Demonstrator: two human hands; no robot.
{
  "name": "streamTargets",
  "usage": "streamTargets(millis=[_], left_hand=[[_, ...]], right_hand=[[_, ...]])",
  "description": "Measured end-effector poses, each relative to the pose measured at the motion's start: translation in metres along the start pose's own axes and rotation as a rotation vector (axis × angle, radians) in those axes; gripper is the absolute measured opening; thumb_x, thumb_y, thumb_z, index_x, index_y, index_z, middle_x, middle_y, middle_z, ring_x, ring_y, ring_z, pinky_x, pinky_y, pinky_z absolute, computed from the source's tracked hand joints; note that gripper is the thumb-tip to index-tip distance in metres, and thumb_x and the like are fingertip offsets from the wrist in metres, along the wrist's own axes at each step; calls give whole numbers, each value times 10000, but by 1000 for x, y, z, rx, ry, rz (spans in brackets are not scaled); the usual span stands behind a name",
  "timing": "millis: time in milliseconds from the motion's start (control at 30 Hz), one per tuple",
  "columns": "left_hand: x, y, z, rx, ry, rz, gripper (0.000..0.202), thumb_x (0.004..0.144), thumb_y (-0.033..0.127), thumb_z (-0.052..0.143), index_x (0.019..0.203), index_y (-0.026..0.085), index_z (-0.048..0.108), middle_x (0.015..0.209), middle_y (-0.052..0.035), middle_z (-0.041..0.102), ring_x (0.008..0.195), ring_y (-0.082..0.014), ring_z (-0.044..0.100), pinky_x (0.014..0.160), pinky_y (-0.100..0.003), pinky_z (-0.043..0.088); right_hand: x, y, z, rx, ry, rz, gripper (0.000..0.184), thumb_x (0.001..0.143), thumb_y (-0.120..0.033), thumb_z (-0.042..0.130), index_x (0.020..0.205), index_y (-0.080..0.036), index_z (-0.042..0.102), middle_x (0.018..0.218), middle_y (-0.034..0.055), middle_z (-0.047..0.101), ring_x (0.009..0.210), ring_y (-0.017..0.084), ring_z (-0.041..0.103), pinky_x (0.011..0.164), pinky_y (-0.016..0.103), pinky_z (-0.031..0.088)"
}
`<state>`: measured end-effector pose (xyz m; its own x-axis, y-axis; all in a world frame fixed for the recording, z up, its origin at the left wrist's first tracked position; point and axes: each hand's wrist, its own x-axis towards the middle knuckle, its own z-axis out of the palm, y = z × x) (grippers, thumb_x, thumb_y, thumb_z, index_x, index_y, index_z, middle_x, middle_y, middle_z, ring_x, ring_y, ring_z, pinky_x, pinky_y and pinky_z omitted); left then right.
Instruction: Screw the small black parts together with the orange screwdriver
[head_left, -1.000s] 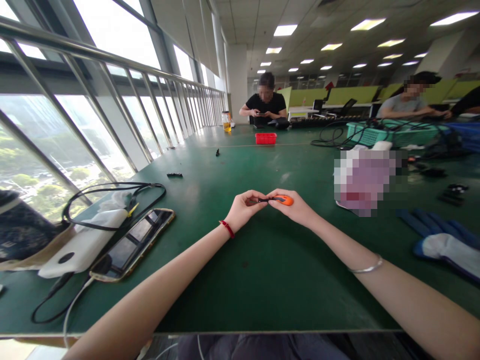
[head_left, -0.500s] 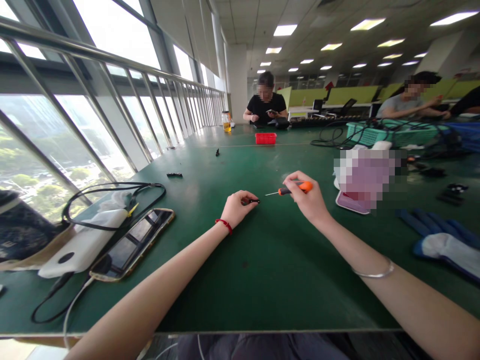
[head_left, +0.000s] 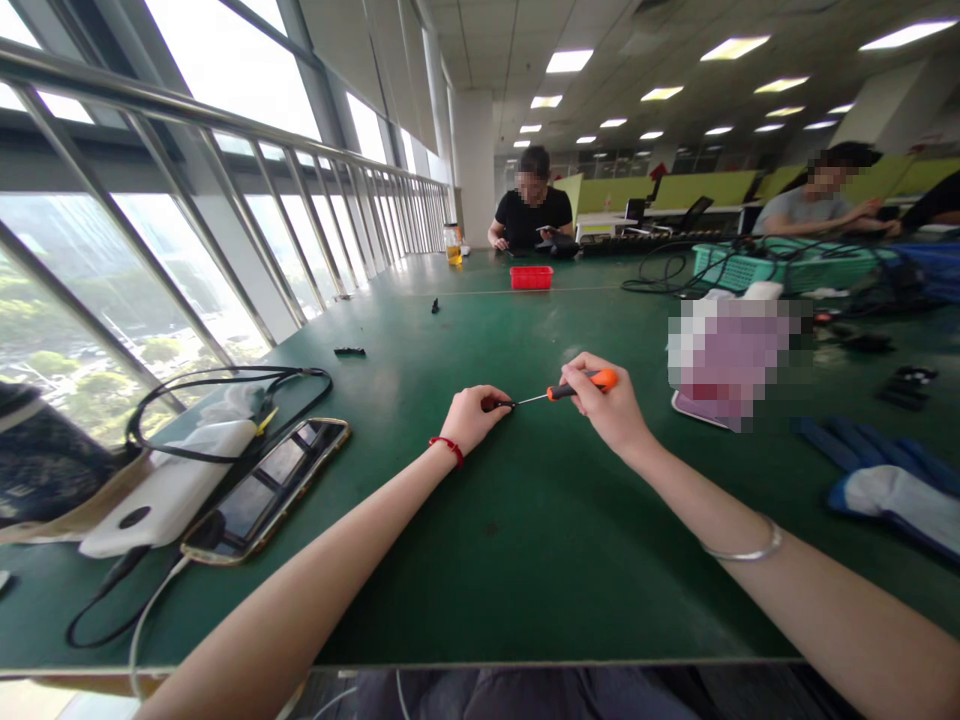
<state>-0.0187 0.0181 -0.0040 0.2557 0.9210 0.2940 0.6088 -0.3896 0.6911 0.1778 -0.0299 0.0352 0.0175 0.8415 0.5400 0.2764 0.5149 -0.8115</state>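
My left hand (head_left: pixel 474 416) is closed on a small black part (head_left: pixel 504 404), pinched between thumb and fingers just over the green table (head_left: pixel 540 560). Most of that part is hidden by the fingers, so its kind does not show. In my right hand (head_left: pixel 604 400) is a screwdriver (head_left: pixel 559 392) with an orange and black handle, held nearly level. Its thin metal shaft points left, and the tip meets the exposed end of the black part.
Left lie a phone (head_left: pixel 266 490), a white power bank (head_left: pixel 169 490) and a black cable (head_left: pixel 225 375). Ahead are small black pieces (head_left: pixel 349 351) and a red basket (head_left: pixel 531 278). A glove (head_left: pixel 892 485) and a teal basket (head_left: pixel 787 265) lie right. A person (head_left: pixel 534 205) sits opposite.
My right hand has moved the screwdriver left and slightly down, so the tip has gone from apart to meeting the black part. My left hand has barely moved.
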Motion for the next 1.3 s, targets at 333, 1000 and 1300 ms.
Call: streamTargets(millis=[333, 1000, 1300], left_hand=[[0, 2, -1, 12, -2, 0, 142, 757, 189, 631, 864, 146, 715, 861, -52, 716, 787, -166, 655, 809, -283, 535], [-2, 2, 0, 115, 16, 86, 172, 739, 229, 623, 861, 169, 729, 822, -32, 694, 698, -139, 608, 693, -244, 510], [-2, 6, -2, 98, -2, 52, 196, 738, 236, 619, 876, 160, 736, 764, -23, 688, 641, -125, 580, 644, -230, 487]], right_hand=[[1, 4, 0, -21, -39, -2, 296, 824, -427, 513, 643, -193, 519, 469, -59, 410, 421, 87, 378, 483, 241, 300], [1, -7, -4, -134, 41, 45, 262, 806, -465, 507, 749, -209, 505, 557, -55, 431, 468, 91, 398, 472, 230, 318], [1, -5, -6, -157, 102, -10, 198, 772, -383, 537, 876, -223, 483, 617, -53, 493, 518, 115, 486, 526, 240, 372]])
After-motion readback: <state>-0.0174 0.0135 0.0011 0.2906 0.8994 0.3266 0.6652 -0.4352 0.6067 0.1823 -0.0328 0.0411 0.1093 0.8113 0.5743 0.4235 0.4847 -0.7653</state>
